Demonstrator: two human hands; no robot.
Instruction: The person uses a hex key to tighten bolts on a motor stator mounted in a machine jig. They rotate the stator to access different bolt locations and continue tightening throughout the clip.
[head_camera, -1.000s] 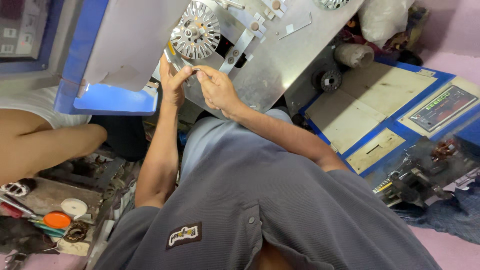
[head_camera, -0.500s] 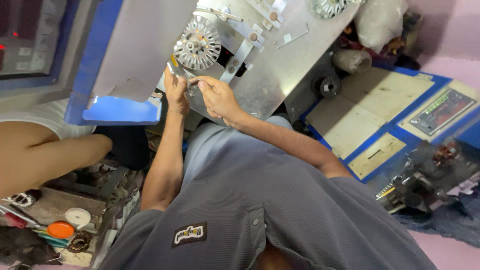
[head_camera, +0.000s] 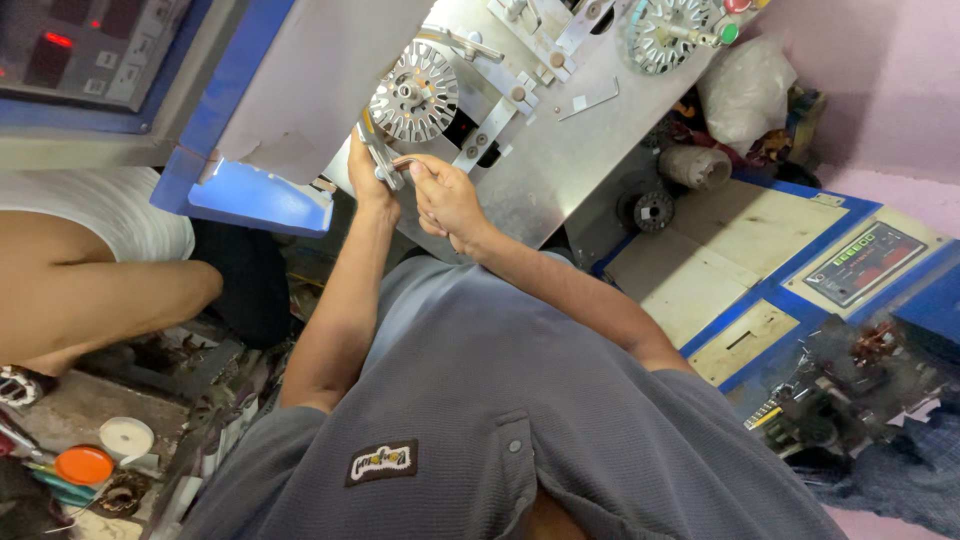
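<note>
Grey metal covers the tilted machine panel (head_camera: 560, 170) in front of the person, and on it sits a round slotted steel core (head_camera: 414, 92) with many thin teeth. Just below this core the two hands meet. The left hand (head_camera: 368, 172) is closed around a pair of metal pliers (head_camera: 381, 158), whose tip points up toward the lower edge of the core; I cannot tell if the tip touches it. The right hand (head_camera: 447, 197) is just beside the left one, with its fingers pressed together in a pinch on a thin wire-like piece at the pliers, too small to see clearly. A second slotted core (head_camera: 668, 34) is mounted higher on the same panel, well apart from the hands. At the left, a blue shelf edge (head_camera: 255, 198) stands out under a control box (head_camera: 75, 60). Another person's bare arm (head_camera: 95, 300) rests at the left side. An orange lid (head_camera: 83, 465) and a white tape roll (head_camera: 126, 437) lie low on the left.
</note>
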